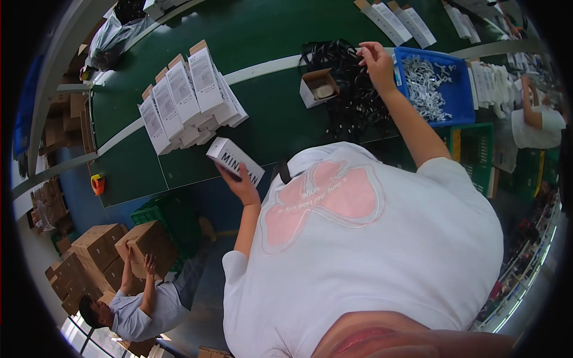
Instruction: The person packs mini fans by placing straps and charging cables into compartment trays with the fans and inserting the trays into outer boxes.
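Note:
My left hand (242, 186) is wrapped round a slim white carton (236, 156) with black print, held tilted just off the table's near edge. My right hand (376, 59) is raised at the far right side of a pile of glossy black cords (361, 98). Its thumb and fingertips are drawn together in a pinch; whatever lies between them is too small to name. Between the hands stands a small open box (316, 89) with a rounded beige thing inside. A blue tray (449, 113) of small white-and-metal parts sits right of my right hand.
White cartons (188, 89) with raised brown flaps are stacked on the green table (268, 36) at left. More long cartons (400, 24) lie at the far side. An orange tape roll (97, 185) is near the left corner. A co-worker (143, 304) handles a brown box (148, 244) at lower left.

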A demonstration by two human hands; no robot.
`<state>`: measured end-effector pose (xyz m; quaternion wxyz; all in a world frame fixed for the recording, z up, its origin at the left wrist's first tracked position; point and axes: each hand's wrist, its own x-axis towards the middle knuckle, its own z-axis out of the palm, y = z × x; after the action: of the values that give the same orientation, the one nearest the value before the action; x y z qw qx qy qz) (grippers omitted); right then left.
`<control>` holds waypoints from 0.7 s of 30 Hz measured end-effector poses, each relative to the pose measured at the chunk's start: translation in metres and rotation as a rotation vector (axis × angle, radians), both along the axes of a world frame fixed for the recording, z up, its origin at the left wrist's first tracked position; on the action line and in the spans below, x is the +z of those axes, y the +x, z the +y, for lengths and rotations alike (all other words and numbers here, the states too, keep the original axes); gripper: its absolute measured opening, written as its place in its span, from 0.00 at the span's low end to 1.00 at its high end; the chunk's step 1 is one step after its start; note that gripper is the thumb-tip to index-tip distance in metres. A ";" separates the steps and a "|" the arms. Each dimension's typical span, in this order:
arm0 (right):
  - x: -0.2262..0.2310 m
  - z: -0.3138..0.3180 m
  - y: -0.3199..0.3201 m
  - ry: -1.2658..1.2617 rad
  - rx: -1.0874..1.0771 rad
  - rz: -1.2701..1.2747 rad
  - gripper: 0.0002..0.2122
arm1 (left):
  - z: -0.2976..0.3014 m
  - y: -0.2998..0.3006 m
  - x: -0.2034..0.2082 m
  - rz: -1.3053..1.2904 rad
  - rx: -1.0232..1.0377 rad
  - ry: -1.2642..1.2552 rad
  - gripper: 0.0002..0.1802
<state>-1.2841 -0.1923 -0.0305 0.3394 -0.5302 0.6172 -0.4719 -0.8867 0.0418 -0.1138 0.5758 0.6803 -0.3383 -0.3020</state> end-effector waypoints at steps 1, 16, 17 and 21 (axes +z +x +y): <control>-0.024 -0.019 -0.018 0.230 -0.011 0.031 0.14 | 0.011 0.017 0.003 0.006 0.128 0.036 0.43; -0.054 -0.087 -0.065 0.662 0.033 0.017 0.16 | -0.090 0.357 -0.007 -0.770 0.451 0.750 0.49; -0.034 -0.082 -0.064 0.607 0.070 0.050 0.17 | -0.103 0.381 -0.010 -0.752 0.389 0.855 0.50; 0.058 -0.051 -0.062 0.215 0.044 0.279 0.18 | -0.154 0.405 -0.027 -0.992 0.252 0.836 0.57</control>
<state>-1.3458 -0.2432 0.0271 0.3155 -0.5645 0.6936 -0.3175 -0.4819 -0.1126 -0.1413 0.0698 0.9393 -0.3357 0.0110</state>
